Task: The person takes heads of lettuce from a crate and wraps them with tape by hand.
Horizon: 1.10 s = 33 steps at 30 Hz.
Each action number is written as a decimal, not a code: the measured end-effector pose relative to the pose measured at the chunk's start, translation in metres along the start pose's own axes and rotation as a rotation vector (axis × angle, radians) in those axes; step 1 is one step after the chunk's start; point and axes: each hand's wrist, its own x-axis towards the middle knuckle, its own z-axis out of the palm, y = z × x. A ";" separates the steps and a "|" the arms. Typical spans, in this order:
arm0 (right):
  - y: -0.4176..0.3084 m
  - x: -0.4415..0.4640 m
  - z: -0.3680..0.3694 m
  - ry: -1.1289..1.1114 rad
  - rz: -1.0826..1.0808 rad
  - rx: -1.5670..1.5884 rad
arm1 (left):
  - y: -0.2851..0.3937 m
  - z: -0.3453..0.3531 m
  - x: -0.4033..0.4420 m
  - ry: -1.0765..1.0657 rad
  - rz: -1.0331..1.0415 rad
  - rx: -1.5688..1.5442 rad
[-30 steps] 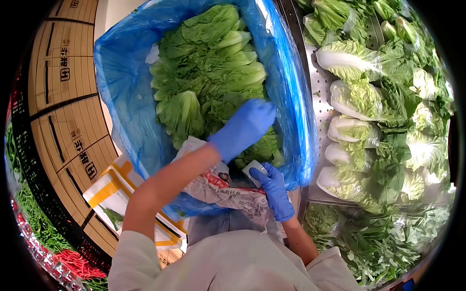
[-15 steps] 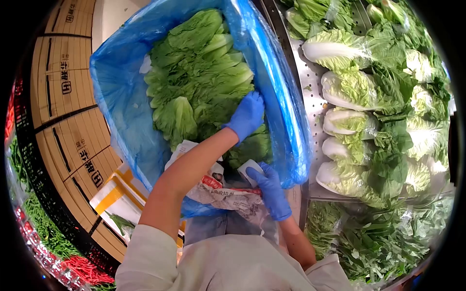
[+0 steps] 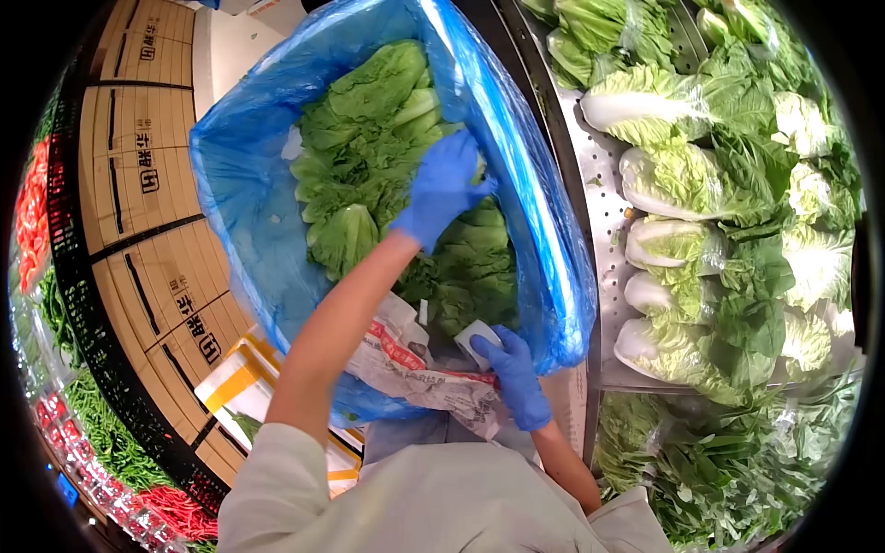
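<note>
we have a wide blue plastic liner (image 3: pixel 562 304) spread open before us, with wrapped cabbages (image 3: pixel 668 175) in a column on the perforated metal shelf (image 3: pixel 604 217) to its right. green lettuce (image 3: pixel 475 263) lies inside the liner, heads overlapping in layers. a crumpled sheet of newspaper (image 3: pixel 442 389) drapes along the near edge. our left hand (image 3: pixel 444 184), in a blue glove, rests on the lettuce; we cannot tell whether its fingers grip a head. our right hand (image 3: pixel 516 380), gloved alike, is closed on a small white object (image 3: pixel 475 339) beside the nearest leaves.
</note>
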 end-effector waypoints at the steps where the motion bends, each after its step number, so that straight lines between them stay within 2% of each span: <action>1: -0.002 0.000 0.000 0.011 0.009 0.029 | 0.000 0.001 0.009 -0.058 0.037 0.068; 2: -0.002 0.001 -0.002 -0.008 0.019 0.012 | 0.001 0.002 0.011 -0.178 -0.021 0.144; 7: -0.002 -0.003 -0.001 0.030 -0.001 -0.052 | -0.001 -0.010 -0.001 -0.110 0.051 0.075; 10: 0.001 -0.003 -0.004 0.045 0.009 -0.095 | -0.001 -0.019 -0.015 -0.033 0.088 0.014; 13: 0.003 -0.001 -0.006 0.061 0.022 -0.104 | -0.005 -0.027 -0.037 0.063 0.012 -0.061; 15: 0.002 0.002 -0.005 0.067 0.043 -0.108 | -0.014 -0.041 -0.055 0.204 -0.053 -0.130; 19: 0.001 0.002 -0.005 0.065 0.070 -0.013 | -0.022 -0.077 -0.078 0.219 -0.128 -0.186; 21: 0.001 0.002 -0.003 0.084 0.085 -0.014 | -0.026 -0.096 -0.087 0.424 -0.078 -0.156; 22: 0.001 0.002 -0.004 0.074 0.092 -0.022 | -0.025 -0.108 -0.092 0.422 -0.078 -0.157; 24: -0.001 0.001 -0.004 0.065 0.101 -0.033 | -0.020 -0.136 -0.101 0.409 -0.355 -0.369; 25: -0.003 0.000 -0.003 0.070 0.105 -0.024 | -0.014 -0.153 -0.098 0.411 -0.359 -0.368; 27: -0.005 0.001 0.000 0.059 0.105 -0.019 | -0.006 -0.187 -0.089 0.627 -0.544 -0.715; 28: -0.003 0.001 0.000 0.082 0.084 -0.001 | -0.012 -0.199 -0.087 0.637 -0.546 -0.704; 30: -0.004 0.002 0.002 0.091 0.057 0.013 | -0.034 -0.215 -0.076 0.377 -0.749 -1.114; 31: -0.005 0.001 0.003 0.096 0.050 0.011 | -0.040 -0.214 -0.072 0.388 -0.748 -1.107; 33: -0.006 0.002 0.004 0.099 0.041 0.004 | -0.045 -0.203 -0.069 0.061 -0.870 -1.573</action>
